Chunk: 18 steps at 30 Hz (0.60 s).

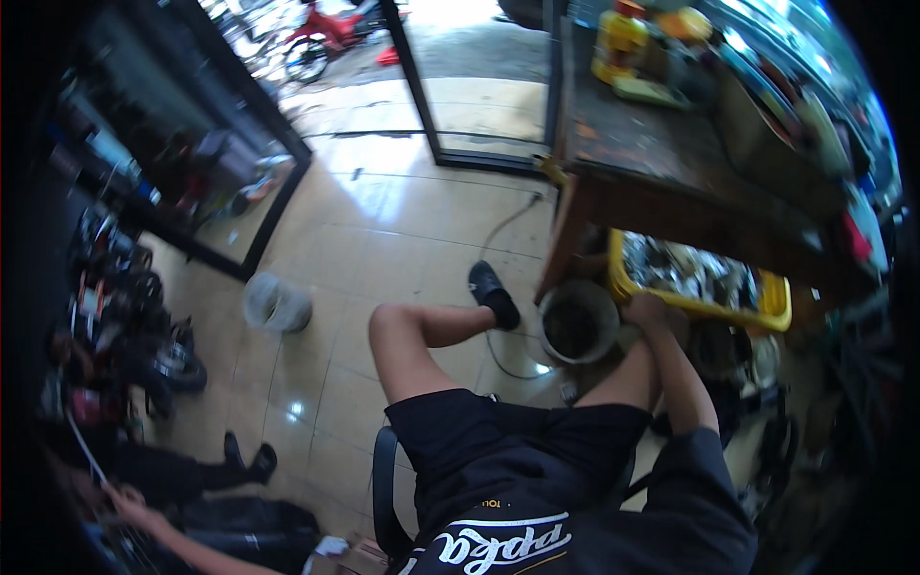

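Observation:
My right hand [646, 310] is beside my right knee, between a pale bucket [608, 299] and a yellow crate [781, 305] filled with shiny metal parts. Its fingers look curled; anything inside them is hidden. The bucket holds something dark. Far to the left stretches my left hand [139, 510], blurred and dim. A thin pale rod [84, 446] ends close to its fingertips, but whether the hand grips it I cannot make out.
A wooden workbench [652, 144] carrying bottles and boxes stands at the right. A translucent bucket [277, 304] sits on the tiled floor. Motorcycles [172, 359] line the left, where another person's legs [182, 474] stretch out. A cable [498, 230] crosses the floor near my foot.

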### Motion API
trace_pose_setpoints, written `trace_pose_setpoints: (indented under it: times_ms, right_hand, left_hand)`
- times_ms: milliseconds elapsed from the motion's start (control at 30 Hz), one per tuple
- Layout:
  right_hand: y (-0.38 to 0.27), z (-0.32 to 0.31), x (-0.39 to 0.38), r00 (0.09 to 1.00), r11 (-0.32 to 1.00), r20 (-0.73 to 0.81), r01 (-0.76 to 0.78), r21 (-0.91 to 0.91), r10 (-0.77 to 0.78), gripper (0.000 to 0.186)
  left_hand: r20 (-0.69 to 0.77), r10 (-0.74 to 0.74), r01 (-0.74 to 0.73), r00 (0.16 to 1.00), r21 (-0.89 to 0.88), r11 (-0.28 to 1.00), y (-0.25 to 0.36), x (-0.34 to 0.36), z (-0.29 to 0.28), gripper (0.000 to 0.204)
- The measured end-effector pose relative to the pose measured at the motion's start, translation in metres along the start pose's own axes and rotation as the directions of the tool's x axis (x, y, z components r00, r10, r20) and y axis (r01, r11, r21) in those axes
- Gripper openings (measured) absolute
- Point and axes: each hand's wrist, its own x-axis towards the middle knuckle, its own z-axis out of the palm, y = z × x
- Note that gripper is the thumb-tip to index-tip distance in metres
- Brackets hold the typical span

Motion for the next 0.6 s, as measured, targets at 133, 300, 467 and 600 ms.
trace_pose_setpoints:
  times_ms: [133, 300, 467, 600]
  right_hand:
    - [0.007, 0.002, -0.007, 0.998, 0.999, -0.058, -0.033, 0.022, 0.034, 0.040]
    - [0.025, 0.004, -0.026, 0.993, 0.994, -0.101, -0.057, 0.089, 0.066, 0.036]
    - [0.050, 0.003, -0.041, 0.977, 0.992, -0.206, -0.037, 0.117, 0.061, 0.034]
    - [0.066, 0.004, -0.052, 0.953, 0.971, -0.291, -0.007, 0.240, 0.078, 0.032]
  left_hand:
    - [0.081, 0.063, -0.057, 0.995, -0.076, 0.995, 0.100, -0.081, 0.066, 0.039]
    - [0.321, 0.132, -0.028, 0.938, -0.310, 0.950, 0.189, -0.190, 0.131, 0.044]
    - [0.799, 0.023, 0.496, 0.601, -0.396, 0.773, 0.209, -0.246, 0.182, 0.037]
    - [0.956, 0.215, 0.556, 0.199, -0.290, 0.779, 0.204, -0.280, 0.231, 0.047]
